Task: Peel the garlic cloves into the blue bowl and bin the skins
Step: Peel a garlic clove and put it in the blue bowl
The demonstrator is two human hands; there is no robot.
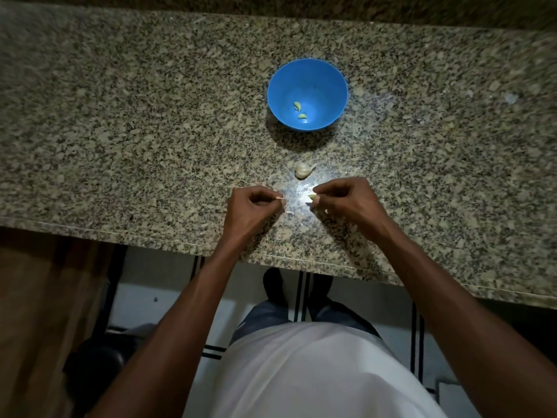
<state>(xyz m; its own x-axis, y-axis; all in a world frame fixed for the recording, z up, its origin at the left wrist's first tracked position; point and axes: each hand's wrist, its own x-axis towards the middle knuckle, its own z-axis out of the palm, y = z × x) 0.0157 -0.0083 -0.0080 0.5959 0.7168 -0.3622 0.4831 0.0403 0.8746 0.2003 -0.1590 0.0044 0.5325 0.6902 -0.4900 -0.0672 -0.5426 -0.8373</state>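
The granite counter [120, 116] fills most of what I see, and I take the blue bowl [307, 93] as my marker. It stands toward the back of the counter, with two peeled cloves [300, 111] lying in its bottom. On the near side of the bowl, a little apart from it, sits the garlic bulb [302, 170], not yet fully broken up. Nearer still than the bulb are the two hands, close to the counter's front edge.

The right hand [346, 203] has its fingers curled and pinches a pale clove [313, 197] at the tips. The left hand [251, 209] is also curled, thumb and forefinger pinching a small scrap of skin [279, 199], held apart from the clove.

To my eye this is mid-peel on a third clove. Next, I'd judge, the remaining skin must come off, then the clove goes forward into the bowl. A few bits of skin seem to lie between the hands; those need gathering. I see no bin.
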